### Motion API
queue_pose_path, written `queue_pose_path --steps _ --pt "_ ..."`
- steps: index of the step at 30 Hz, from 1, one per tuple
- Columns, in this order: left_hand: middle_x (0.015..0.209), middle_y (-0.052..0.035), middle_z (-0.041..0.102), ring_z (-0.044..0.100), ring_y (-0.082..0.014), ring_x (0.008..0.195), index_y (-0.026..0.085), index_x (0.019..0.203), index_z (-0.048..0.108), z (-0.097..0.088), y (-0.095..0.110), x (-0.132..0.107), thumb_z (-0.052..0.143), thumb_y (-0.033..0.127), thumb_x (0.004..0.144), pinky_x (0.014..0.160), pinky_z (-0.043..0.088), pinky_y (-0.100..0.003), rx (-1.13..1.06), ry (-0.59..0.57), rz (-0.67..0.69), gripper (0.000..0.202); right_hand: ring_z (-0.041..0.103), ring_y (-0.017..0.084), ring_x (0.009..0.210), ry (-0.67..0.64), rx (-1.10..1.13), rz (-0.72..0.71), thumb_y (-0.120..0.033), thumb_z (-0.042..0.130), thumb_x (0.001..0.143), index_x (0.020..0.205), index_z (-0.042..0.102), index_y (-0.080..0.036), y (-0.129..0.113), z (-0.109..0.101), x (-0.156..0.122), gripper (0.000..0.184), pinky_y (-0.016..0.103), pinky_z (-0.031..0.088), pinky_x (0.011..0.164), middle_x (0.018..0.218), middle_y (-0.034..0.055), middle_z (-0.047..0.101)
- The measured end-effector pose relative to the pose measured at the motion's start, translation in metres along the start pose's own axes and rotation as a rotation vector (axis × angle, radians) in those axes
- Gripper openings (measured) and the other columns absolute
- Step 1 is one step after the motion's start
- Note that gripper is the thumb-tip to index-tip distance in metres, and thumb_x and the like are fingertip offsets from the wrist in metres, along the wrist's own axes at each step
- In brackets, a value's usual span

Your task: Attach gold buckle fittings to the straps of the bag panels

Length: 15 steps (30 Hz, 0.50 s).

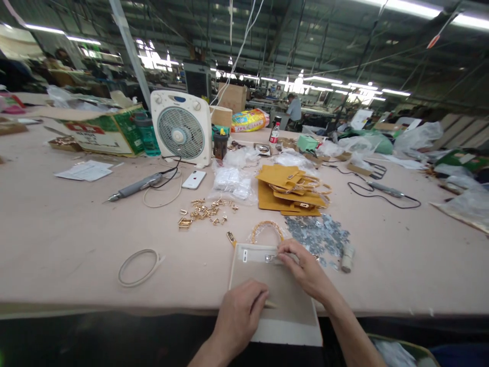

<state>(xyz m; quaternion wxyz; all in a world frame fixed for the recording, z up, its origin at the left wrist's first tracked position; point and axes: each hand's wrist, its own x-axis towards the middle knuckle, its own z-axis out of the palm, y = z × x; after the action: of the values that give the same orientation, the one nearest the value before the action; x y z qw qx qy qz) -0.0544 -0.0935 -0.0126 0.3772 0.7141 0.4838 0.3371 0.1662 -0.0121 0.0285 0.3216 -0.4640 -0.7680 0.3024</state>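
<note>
A bag panel (286,326) with a beige inner side lies before me and hangs over the table's front edge. An orange braided handle (267,224), partly wrapped in clear film, and a strap tab with gold hardware (231,237) stick out at its top. My left hand (242,311) rests on the panel with its fingers curled closed; whatever is in them is hidden. At the top right of the panel, my right hand (300,262) pinches beside a small metal plate (270,258). I cannot make out what its fingertips hold. A white-edged slot (245,255) shows at the top left.
Gold fittings (204,211), grey metal plates (321,234) and stacked yellow bag pieces (292,188) lie beyond the panel. A fan (181,127), phone (194,180) and electric screwdriver (133,188) are left. Another corded tool (385,189) lies right. A person (294,108) is far back.
</note>
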Motion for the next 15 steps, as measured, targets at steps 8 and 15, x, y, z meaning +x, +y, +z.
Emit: queue_pose_path --steps 8,15 --pt "0.086 -0.0034 0.068 0.063 -0.0194 0.083 0.021 0.092 0.069 -0.013 0.000 0.005 0.046 0.038 0.106 0.077 0.044 -0.028 -0.153 0.044 -0.077 0.032 0.059 0.024 0.116 -0.208 0.010 0.014 -0.025 0.057 0.099 0.089 0.066 -0.021 0.009 0.014 0.026 0.015 0.042 0.044 0.106 0.117 0.0085 0.063" --pt "0.086 -0.0033 0.068 0.063 -0.0194 0.083 0.020 0.091 0.069 -0.012 -0.003 0.005 0.047 0.036 0.105 0.078 0.043 -0.027 -0.161 0.053 -0.067 0.030 0.060 0.022 0.111 -0.217 0.000 0.014 -0.021 0.058 0.097 0.086 0.065 -0.021 0.012 0.018 0.032 0.013 0.038 0.045 0.103 0.112 0.0075 0.064"
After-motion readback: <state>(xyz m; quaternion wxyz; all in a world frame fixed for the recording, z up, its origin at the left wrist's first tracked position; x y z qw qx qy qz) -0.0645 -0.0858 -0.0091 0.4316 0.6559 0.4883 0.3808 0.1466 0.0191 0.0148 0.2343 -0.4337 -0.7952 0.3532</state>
